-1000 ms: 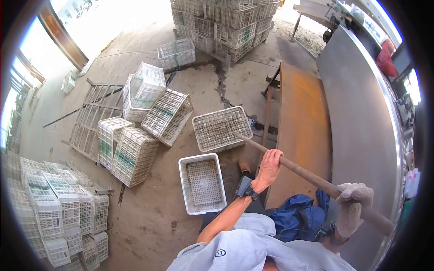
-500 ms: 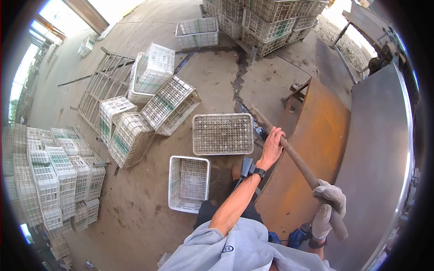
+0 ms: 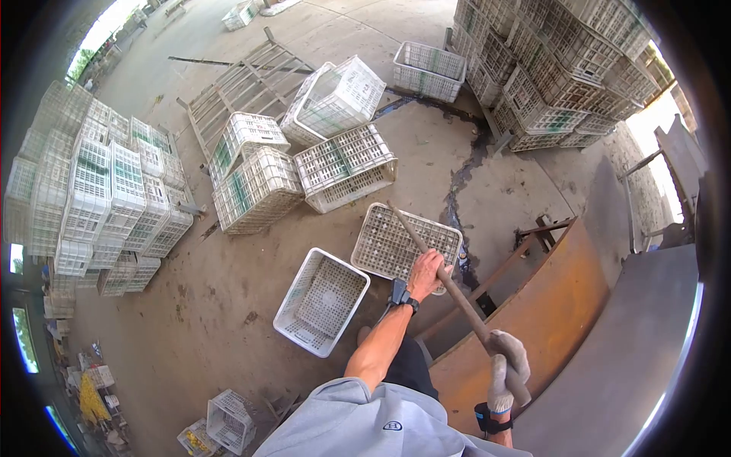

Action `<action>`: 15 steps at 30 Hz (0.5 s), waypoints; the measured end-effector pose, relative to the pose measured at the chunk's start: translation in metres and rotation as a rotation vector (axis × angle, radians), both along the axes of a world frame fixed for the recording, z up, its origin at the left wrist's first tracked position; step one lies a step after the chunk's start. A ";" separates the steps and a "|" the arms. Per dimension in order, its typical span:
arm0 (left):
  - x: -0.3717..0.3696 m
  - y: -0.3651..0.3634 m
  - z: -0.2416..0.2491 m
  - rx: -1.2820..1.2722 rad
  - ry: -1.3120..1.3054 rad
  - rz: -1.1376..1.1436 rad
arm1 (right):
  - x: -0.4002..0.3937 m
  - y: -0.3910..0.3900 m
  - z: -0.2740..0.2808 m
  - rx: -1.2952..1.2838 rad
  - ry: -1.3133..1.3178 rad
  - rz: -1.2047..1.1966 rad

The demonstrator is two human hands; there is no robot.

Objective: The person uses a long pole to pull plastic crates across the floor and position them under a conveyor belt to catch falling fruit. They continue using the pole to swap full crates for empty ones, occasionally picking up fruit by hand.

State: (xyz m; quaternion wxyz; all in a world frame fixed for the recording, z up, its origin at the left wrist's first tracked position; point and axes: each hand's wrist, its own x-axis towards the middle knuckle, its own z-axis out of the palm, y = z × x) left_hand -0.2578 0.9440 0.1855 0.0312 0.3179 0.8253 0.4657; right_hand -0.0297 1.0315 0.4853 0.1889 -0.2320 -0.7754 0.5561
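Observation:
A long brown wooden pole (image 3: 466, 308) slants across in front of my body, its thin end out over a crate. My bare left hand (image 3: 428, 274) is closed around its middle, with a dark watch and a small device at the wrist. Near the thick end, my right hand (image 3: 506, 365), in a greyish-white work glove, wraps around the same pole. Beneath the far part of the pole lies a dirty plastic crate (image 3: 373, 242) with a grid surface facing up. Left of my left hand, a cleaner white crate (image 3: 322, 302) stands with its opening upward.
Rusty sheet metal (image 3: 525, 335) and a smooth grey metal surface (image 3: 624, 358) lie along my right. Tipped crates (image 3: 259, 190) lie ahead beside a metal frame (image 3: 247, 84). Crate stacks rise at left (image 3: 106, 186) and far right (image 3: 556, 76). A wet crack (image 3: 461, 179) crosses the floor.
My view has turned right, so the crates appear tilted and shifted. Both hands stay on the pole, which now overlaps the grid-faced crate in view.

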 end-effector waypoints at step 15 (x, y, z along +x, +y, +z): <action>0.099 0.116 0.174 0.384 -0.128 0.018 | 0.039 0.051 0.147 0.226 0.419 -0.026</action>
